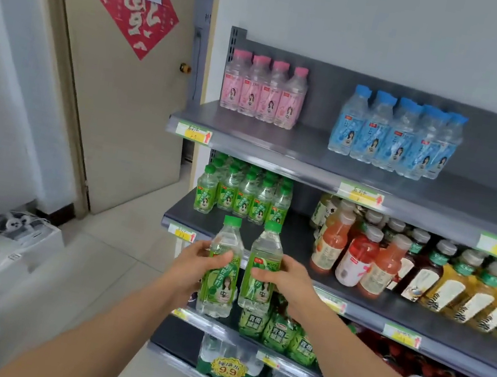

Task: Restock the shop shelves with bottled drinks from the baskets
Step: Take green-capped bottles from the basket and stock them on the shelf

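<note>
Head view: gripping two green-capped bottles upright, one in each hand, just in front of the middle shelf (298, 239).
Curling the left hand (195, 261) round the left bottle (220, 282) and the right hand (288, 277) round the right bottle (260, 276), keeping both side by side, nearly touching. Facing a front row of five matching green bottles (242, 200) with more behind; looking up at four pink bottles (263, 92) and at least five blue bottles (397, 134) on the top shelf (280, 147).

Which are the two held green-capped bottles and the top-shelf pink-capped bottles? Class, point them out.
left green bottle (219, 285), head view, on its green label
right green bottle (267, 246), head view, on its clear shoulder
pink-capped bottles (270, 101), head view, third bottle's label
</note>
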